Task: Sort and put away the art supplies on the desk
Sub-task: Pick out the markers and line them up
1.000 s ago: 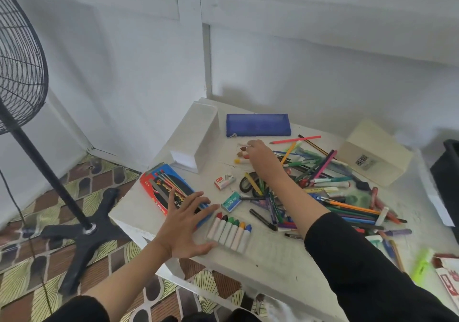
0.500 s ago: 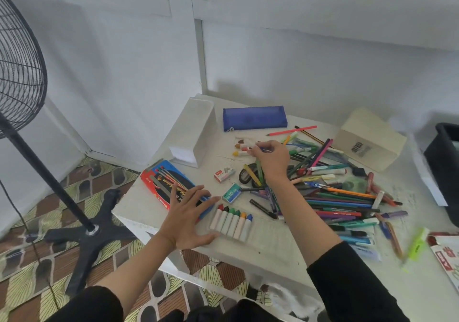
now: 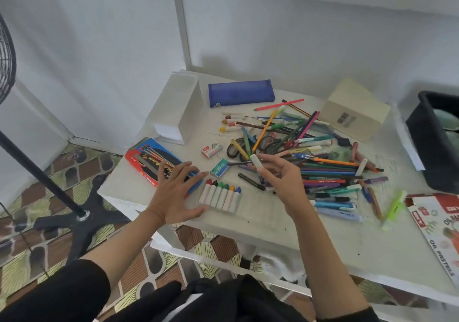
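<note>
One white pastel [image 3: 255, 164]: pinched in my right grip [image 3: 283, 182], by the pen pile [image 3: 323, 170] (total mess)
Left grip [image 3: 173, 192]: fingers spread flat, holding nothing, partly over the pencil box [image 3: 146, 157]
Pastel row [image 3: 221, 196]: between both hands, near the bench [image 3: 273, 224] front

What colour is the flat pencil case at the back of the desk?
Dark blue; the pencil case shows best in the head view.
</note>
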`<state>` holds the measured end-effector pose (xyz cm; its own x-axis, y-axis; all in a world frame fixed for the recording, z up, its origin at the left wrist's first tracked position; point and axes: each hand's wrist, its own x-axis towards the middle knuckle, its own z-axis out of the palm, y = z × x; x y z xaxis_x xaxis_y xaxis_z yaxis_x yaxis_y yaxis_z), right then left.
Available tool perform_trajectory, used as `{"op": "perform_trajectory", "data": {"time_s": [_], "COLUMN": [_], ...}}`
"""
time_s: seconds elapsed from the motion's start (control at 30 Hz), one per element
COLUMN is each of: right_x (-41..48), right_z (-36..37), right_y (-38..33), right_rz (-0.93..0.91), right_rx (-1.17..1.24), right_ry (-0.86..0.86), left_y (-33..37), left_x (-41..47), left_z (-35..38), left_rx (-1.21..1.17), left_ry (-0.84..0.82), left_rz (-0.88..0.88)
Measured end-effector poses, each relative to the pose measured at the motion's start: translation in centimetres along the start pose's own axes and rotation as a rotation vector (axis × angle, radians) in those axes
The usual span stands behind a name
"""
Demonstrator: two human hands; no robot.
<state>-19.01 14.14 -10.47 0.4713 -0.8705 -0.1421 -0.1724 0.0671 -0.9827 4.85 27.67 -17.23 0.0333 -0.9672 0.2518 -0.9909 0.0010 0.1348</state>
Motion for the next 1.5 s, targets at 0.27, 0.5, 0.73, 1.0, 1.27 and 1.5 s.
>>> {"op": "perform_trajectory", "data": {"time_s": [0.27, 0.5, 0.73, 1.0, 1.27, 1.5], "right_x": [-1.2, -1.0, -1.0, -0.8, -0.8, -0.5], "right_z": [-0.1, 0.1, 0.3, 1.2, 1.6, 2.3], "right_y": [0.7, 1.0, 1.4, 2.0, 1.8, 1.9], "right_rz": [-0.001, -0.058, -0.189, -0.312, -0.24, -0.195], "right_rx": [-0.272, -0.369, -0.456, -0.6, -0.658, -0.762], "right_ry": [-0.157, -0.155, -0.172, -0.398, -0.437, -0.42], "left_y": [0.0, 0.0, 0.0, -0.1, -0.1, 0.0], "left_x": [-0.1, -0.1, -0.1, -0.1, -0.1, -0.1], "left_z": [0.2, 0.3, 0.4, 0.5, 0.5, 0.4], "left_rx": [-0.021, -0.034, -0.027, -0.024, -0.019, -0.028], "left_ry": [0.004, 0.002, 0.001, -0.001, 0.005, 0.006], "left_rz": [-0.009, -0.012, -0.016, -0.017, -0.018, -0.022]}}
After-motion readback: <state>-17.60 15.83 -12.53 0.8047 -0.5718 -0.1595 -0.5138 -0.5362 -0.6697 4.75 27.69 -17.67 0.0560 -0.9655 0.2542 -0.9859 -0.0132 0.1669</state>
